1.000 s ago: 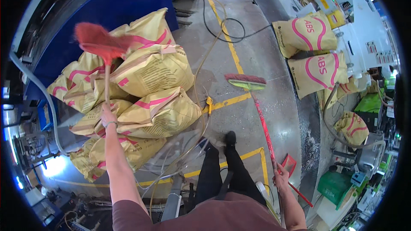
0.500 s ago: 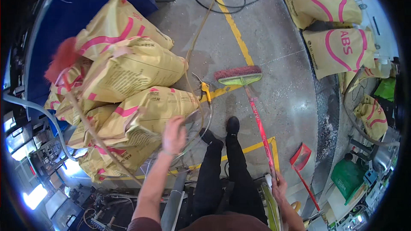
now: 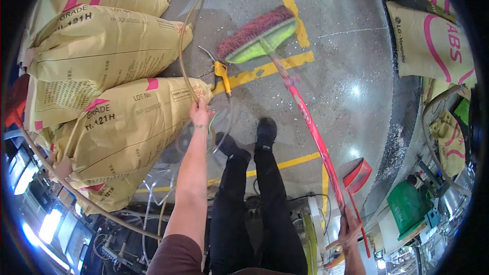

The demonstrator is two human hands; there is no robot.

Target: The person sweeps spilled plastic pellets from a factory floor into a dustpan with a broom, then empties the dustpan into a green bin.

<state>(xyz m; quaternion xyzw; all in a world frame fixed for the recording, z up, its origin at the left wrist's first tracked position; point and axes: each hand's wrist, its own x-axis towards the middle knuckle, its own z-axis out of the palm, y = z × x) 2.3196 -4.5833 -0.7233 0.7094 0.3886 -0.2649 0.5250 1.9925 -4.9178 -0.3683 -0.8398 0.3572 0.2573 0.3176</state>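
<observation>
Between the gripping fingers of the left hand (image 3: 202, 115) we see the hose (image 3: 182, 51), beside a sack (image 3: 137, 117); those of the right hand (image 3: 349, 228) wrap the broom (image 3: 308, 122), bristles well ahead. We judge a steady broom and slack hose best.

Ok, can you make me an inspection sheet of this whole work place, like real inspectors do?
Surface: speckled grey floor with worn yellow painted lines.
Job's things: long red-handled broom with dark red bristles and green head; thin tan flexible hose.
Left hand: closed on the hose.
Right hand: closed around the broom's handle.
Clutter: long-handled red dustpan; yellow pistol-shaped tool with thin metal nozzle.
Cables: clear flexible tubing by the left forearm.
Surroundings: plump tan sacks with pink marks, left and right; green bin, lower right.
</observation>
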